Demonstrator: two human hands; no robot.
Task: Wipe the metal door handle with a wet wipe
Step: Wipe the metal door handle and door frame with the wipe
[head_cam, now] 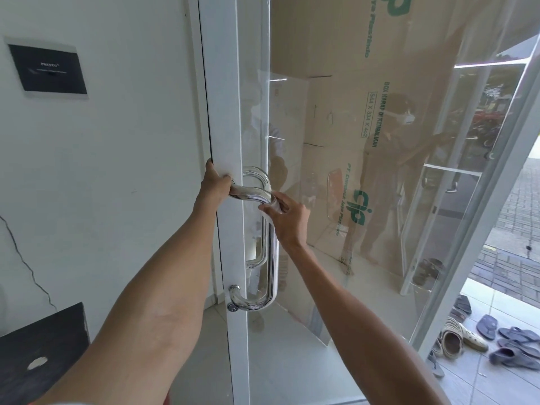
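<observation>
Right hand presses wet wipe on handle; cardboard reads "BOX HARAP DI KEMBALIKAN".

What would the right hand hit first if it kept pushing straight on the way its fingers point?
The handle's upper bend: the right hand points up-left and already presses the wet wipe against it. Past that, probably the white door frame, though depth is unclear.

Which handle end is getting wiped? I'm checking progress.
The upper bend of the door handle: the right hand presses the wet wipe there. The lower bend is bare.
</observation>
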